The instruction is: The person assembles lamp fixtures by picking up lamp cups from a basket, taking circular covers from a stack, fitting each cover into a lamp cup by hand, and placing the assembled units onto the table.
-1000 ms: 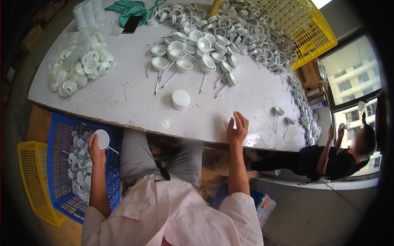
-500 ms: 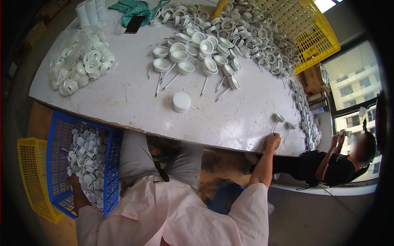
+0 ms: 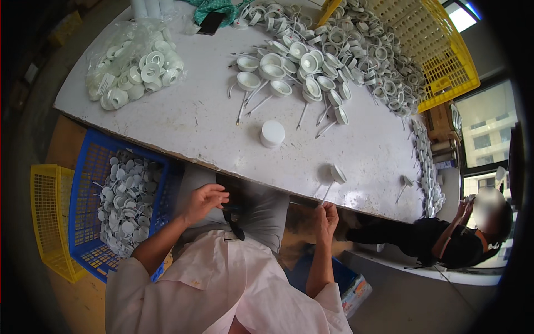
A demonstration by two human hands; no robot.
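Observation:
My right hand (image 3: 327,219) is at the table's front edge, its fingers pinched on the white lead of a small round downlight (image 3: 337,174). That light's cup-shaped head is raised at the far end of the lead, over the tabletop. Over my lap is my left hand (image 3: 204,202), fingers apart and no object visible in it. Another downlight (image 3: 408,181) lies on the right part of the table. In the middle stands a short white cylinder (image 3: 272,133), in front of a cluster of downlights (image 3: 272,72) with leads.
A blue crate (image 3: 83,222) of white discs is at my left, beside a yellow crate (image 3: 41,217). On the white table (image 3: 206,122) are a clear bag of white rings (image 3: 139,72), a dark phone (image 3: 212,23) and a tipped yellow crate (image 3: 448,72). A person (image 3: 445,239) works at right.
My left hand has come out of the blue crate to above my lap. My right hand has drawn a downlight off the table toward me by its lead. The view has shifted slightly.

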